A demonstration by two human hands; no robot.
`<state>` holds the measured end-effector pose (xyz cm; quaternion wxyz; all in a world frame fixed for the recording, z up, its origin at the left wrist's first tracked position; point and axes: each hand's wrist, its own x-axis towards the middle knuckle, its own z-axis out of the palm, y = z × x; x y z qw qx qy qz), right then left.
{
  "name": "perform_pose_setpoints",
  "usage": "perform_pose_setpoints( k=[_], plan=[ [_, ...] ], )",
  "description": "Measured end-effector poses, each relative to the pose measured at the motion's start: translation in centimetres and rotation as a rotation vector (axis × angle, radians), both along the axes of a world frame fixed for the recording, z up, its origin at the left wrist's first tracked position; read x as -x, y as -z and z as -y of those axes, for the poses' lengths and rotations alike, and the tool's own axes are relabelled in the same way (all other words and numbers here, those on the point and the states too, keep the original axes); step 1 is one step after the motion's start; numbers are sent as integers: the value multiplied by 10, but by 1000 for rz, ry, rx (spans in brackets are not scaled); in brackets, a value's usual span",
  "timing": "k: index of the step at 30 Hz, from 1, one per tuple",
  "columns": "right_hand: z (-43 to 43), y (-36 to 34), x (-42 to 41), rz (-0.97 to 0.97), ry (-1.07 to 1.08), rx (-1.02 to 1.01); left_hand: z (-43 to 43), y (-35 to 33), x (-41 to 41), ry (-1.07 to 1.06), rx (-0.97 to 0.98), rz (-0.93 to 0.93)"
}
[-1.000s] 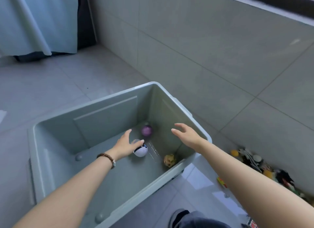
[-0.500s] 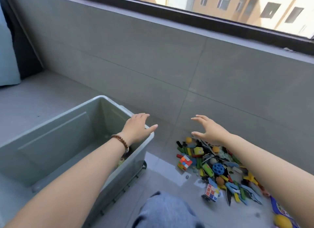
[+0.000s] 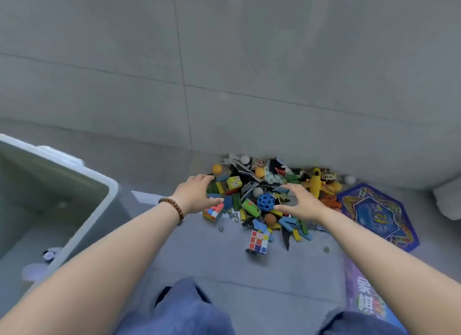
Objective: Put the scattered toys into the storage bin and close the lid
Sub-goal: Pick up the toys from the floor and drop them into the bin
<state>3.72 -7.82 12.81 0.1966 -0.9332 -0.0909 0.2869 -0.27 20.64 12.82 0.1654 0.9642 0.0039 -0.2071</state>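
A heap of toys [image 3: 264,200] lies on the floor against the grey wall: coloured blocks, a blue holed ball [image 3: 265,202], a yellow toy plane [image 3: 316,185], orange balls. A puzzle cube [image 3: 257,241] sits at the heap's near edge, another cube [image 3: 213,211] at its left. My left hand [image 3: 197,193] hovers open over the heap's left side, just above that cube. Over the middle of the heap my right hand [image 3: 300,202] is spread open, beside the blue ball. Neither holds anything. The grey storage bin [image 3: 99,210] stands open at left with a few balls inside.
A blue hexagonal game board [image 3: 379,217] lies right of the heap, and a purple box [image 3: 366,299] lies near my right forearm. My knees in blue trousers [image 3: 189,309] are at the bottom. The grey wall rises right behind the toys.
My view swung from the bin to the toy heap. Both hands left the bin and moved right and down over the toys, still open and holding nothing.
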Motion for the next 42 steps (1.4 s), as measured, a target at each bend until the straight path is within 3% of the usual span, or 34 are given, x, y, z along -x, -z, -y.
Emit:
perform_pose_setpoints(
  k=[11,25,31,36,42],
  plan=[
    [1,148,33,-294,67,-95,11,130,-30,85,-15,-219],
    [-7,184,36,-118,-19,-58,9,174,-42,141,-156,-171],
    [-9,168,42,-133,44,-46,6,152,-36,98,-37,-185],
    [-14,104,33,-158,215,-283,4,86,-37,50,98,-86],
    [-44,-6,13,-135,294,-557,-18,-29,-21,-114,414,28]
  ],
)
